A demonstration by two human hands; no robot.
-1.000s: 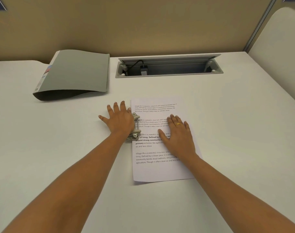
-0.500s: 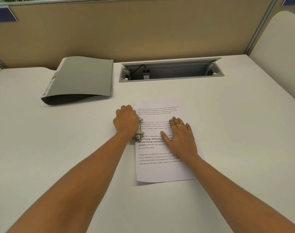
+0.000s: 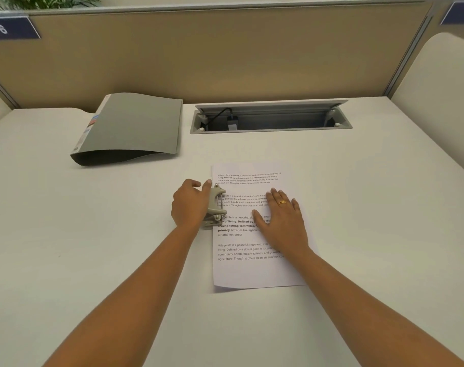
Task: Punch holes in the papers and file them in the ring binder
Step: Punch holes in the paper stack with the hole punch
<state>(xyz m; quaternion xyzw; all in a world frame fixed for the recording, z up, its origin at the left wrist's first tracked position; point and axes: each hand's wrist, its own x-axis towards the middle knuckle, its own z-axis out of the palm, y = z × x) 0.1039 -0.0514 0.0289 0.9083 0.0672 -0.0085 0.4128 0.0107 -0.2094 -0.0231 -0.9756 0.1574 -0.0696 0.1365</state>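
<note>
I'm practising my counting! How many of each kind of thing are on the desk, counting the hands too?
Hands: 2, left hand, right hand
Ring binder: 1
Hole punch: 1
Printed paper: 1 sheet showing
Total: 5

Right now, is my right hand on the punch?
No, the right hand lies flat on the paper, while the left hand grips the punch.
</note>
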